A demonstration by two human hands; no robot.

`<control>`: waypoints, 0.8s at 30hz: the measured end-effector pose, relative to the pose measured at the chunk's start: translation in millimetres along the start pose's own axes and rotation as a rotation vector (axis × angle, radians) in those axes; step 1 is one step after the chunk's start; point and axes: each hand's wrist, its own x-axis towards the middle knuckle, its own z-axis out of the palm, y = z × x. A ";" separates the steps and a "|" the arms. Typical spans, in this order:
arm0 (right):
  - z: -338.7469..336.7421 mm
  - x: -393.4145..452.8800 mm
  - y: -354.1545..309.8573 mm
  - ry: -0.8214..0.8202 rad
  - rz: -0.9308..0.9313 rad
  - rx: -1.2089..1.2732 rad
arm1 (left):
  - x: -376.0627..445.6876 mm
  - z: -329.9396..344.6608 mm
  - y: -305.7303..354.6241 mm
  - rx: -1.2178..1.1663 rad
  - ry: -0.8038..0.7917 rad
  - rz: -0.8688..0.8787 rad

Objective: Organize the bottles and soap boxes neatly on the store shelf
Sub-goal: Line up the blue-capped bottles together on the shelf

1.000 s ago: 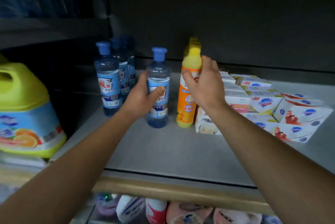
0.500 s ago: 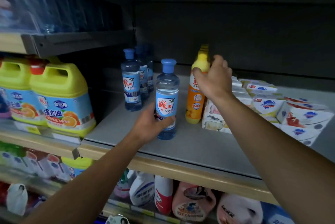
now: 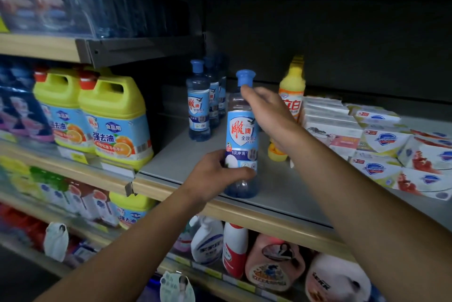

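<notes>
Our left hand (image 3: 215,174) is wrapped around the lower body of the clear blue-capped bottle (image 3: 241,135), which stands upright near the front lip of the grey shelf (image 3: 281,189). Our right hand (image 3: 266,113) reaches in at its neck, fingers loosely spread; we cannot tell whether they touch it. Behind: a row of matching bottles (image 3: 198,103) to the left, an orange bottle (image 3: 292,91) to the right, soap boxes (image 3: 381,145) stacked beyond. Bare shelf lies between the held bottle and the row.
</notes>
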 end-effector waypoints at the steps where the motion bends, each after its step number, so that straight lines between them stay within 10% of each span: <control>1: 0.6 3.0 0.2 0.002 0.042 0.032 | -8.6 0.5 6.2 -0.075 0.007 -0.022; 10: 8.9 17.1 24.5 -0.180 0.575 0.281 | -45.1 -4.2 55.3 -0.380 -0.070 -0.232; 16: 7.8 8.3 23.1 -0.253 0.536 0.323 | -45.9 -12.3 47.9 -0.364 -0.063 -0.221; 24: 10.3 -2.9 -10.6 0.062 0.102 0.102 | -38.3 -9.4 -7.8 0.567 0.313 0.265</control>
